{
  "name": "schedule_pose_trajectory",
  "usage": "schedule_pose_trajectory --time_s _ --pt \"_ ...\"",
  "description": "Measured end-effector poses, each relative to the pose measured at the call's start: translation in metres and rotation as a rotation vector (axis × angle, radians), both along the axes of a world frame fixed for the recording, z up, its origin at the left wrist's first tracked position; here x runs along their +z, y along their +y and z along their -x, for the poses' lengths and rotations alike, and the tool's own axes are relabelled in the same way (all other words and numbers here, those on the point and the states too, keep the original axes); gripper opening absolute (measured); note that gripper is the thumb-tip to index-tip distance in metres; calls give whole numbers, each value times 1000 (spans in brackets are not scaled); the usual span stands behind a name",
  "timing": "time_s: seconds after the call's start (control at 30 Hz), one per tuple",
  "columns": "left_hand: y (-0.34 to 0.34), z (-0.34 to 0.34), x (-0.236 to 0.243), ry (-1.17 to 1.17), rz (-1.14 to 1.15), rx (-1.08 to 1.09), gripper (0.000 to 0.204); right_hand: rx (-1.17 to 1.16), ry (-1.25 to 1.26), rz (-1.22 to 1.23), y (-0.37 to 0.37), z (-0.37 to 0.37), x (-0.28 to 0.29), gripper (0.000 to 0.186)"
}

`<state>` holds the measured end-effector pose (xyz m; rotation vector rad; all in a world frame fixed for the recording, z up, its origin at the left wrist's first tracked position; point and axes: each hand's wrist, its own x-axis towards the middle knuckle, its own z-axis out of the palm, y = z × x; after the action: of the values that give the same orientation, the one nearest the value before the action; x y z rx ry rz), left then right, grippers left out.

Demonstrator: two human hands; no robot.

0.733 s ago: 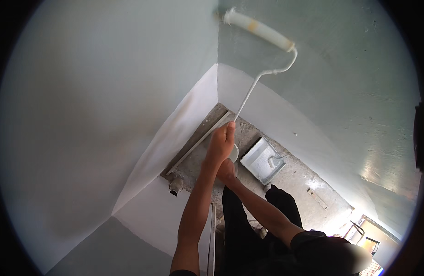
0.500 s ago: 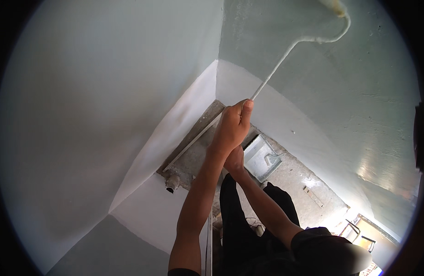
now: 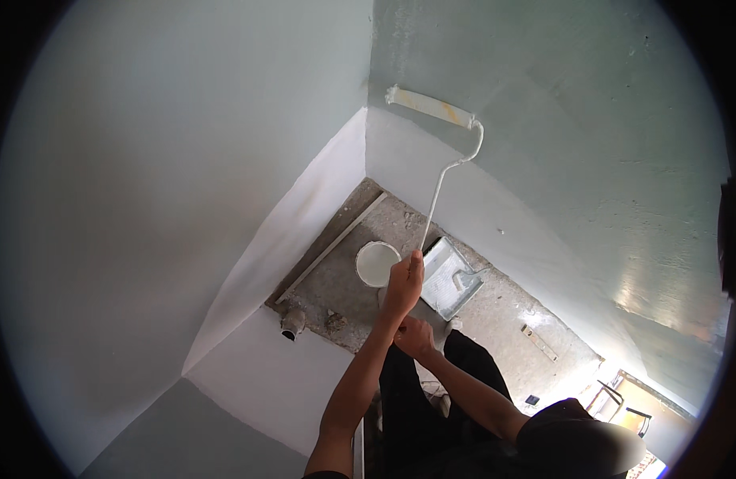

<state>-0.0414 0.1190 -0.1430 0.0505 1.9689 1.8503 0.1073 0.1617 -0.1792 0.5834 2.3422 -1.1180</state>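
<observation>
A paint roller [image 3: 430, 106] with a whitish, yellow-stained sleeve is against the greenish-grey right wall [image 3: 559, 136], near the corner and above the white lower band. Its long bent white rod runs down to my left hand [image 3: 405, 283], which is closed round the handle. My right hand [image 3: 416, 337] is lower, also closed at the handle’s lower end. Beneath them on the rough concrete floor [image 3: 320, 295] stand a round white bucket [image 3: 376, 262] of light paint and a paint tray [image 3: 440, 271] with a small roller in it.
The pale left wall [image 3: 160, 176] meets the right wall in a corner. A thin strip [image 3: 332, 247] lies along the left floor edge, near a short pipe [image 3: 293, 323]. A small board [image 3: 540, 342] lies at the right, and metal frames [image 3: 623, 403] stand at the bright lower right.
Since half a second ago the roller has moved down and left toward the corner, and both my hands have come lower. The bucket has come into view from behind them.
</observation>
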Motion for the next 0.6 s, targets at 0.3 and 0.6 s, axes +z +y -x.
schedule_pose_trajectory --time_s 0.3,0.6 --pt "94 -80 113 -771 -885 -25 55 -336 -72 734 148 -157 172 35" --pt "215 -210 221 -700 -813 278 41 -516 -96 582 201 -277 352 33"
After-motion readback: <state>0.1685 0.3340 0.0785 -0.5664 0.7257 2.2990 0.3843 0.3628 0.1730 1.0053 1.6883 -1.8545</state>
